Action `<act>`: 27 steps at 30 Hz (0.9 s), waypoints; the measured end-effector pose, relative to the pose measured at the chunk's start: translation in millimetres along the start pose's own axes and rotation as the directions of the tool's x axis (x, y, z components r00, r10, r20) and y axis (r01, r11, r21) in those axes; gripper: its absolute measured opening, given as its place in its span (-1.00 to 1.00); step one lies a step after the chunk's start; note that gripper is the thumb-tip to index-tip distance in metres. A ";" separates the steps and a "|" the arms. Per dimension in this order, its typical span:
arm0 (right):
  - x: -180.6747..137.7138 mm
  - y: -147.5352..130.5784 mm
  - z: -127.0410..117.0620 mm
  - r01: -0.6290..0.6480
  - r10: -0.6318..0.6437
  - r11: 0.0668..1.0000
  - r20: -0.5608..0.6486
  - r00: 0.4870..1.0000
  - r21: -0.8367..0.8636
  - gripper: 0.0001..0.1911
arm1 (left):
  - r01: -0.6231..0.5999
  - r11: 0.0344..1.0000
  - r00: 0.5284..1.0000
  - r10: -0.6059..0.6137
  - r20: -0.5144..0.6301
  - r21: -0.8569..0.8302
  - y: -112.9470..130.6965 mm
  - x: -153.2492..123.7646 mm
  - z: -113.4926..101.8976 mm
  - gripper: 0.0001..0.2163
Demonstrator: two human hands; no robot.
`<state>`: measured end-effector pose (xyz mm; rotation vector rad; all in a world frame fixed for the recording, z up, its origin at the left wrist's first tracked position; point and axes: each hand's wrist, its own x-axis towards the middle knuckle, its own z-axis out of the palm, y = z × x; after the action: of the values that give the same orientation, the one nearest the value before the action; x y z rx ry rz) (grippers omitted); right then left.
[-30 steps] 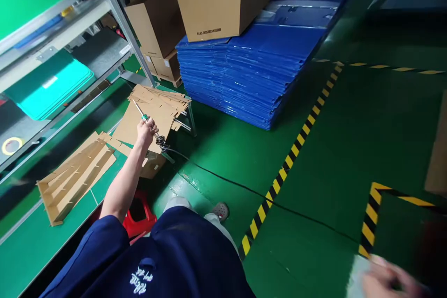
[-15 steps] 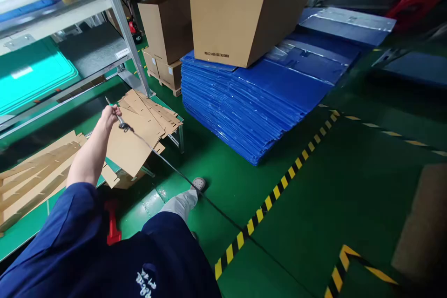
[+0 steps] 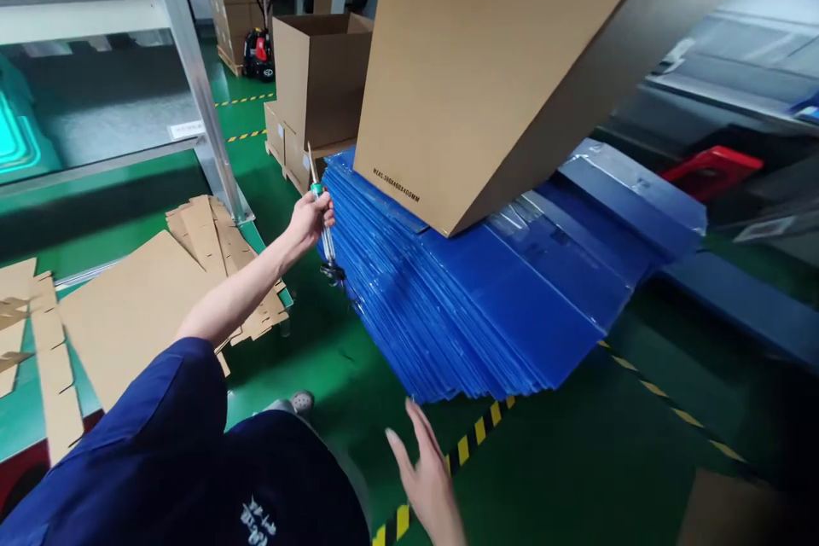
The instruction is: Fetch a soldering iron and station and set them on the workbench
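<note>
My left hand (image 3: 310, 220) is stretched forward and closed round a thin corded tool with a green grip (image 3: 318, 196), its metal tip pointing up. The tool is held just in front of the near corner of a tall stack of blue plastic sheets (image 3: 486, 299). A large cardboard box (image 3: 499, 60) rests on top of that stack. My right hand (image 3: 427, 478) hangs low in front of me with its fingers spread and nothing in it, near the yellow-and-black floor tape (image 3: 473, 435).
A green table (image 3: 26, 392) at the left carries flat cardboard pieces (image 3: 141, 307) and stands under a metal shelf post (image 3: 198, 102). More open boxes (image 3: 316, 77) stand behind on pallets. A red item (image 3: 713, 171) lies at the far right. The floor is green.
My left hand has carried the tool from above the cardboard on the table rightward to the blue stack. My right hand has come into view low down. The view has swung right.
</note>
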<state>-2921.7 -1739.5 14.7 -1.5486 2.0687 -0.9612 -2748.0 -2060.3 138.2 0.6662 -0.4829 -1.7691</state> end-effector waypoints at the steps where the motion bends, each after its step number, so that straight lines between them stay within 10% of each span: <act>1: 31.8 -8.4 8.4 0.030 -0.029 0.997 -0.011 1.000 0.078 -0.42 | 0.005 1.000 1.000 -0.005 0.012 -0.001 -6.6 5.3 6.4 -0.86; 5: 165.8 -54.5 47.3 0.072 -0.148 0.872 0.121 0.982 0.485 -0.34 | -0.029 1.000 0.999 0.029 -0.018 -0.012 -19.4 38.8 15.8 -0.90; 9: 250.3 -68.1 67.6 -0.249 -0.188 0.706 0.515 0.836 0.663 -0.41 | -0.174 0.984 0.973 0.165 -0.161 -0.043 -22.5 95.7 9.3 -0.89; 15: 349.6 -37.7 66.2 -0.077 -0.221 0.803 0.415 0.882 0.591 -0.41 | -0.362 0.923 0.893 0.305 -0.331 -0.128 -20.9 186.5 20.9 -0.85; 21: 475.6 -40.8 82.3 -0.372 -0.337 0.658 0.697 0.633 0.655 -0.46 | -0.230 0.947 0.957 0.177 -0.230 -0.226 -2.0 255.2 38.6 -0.73; 27: 607.9 -58.0 143.2 -0.065 -0.392 0.769 0.550 0.738 0.636 -0.67 | -0.011 0.994 0.975 -0.013 -0.223 -0.105 1.6 371.7 4.2 -0.85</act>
<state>-2981.7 -2363.8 15.3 -1.4247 0.9674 -0.8542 -2828.2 -2416.8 70.0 0.7798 -0.2333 -1.6832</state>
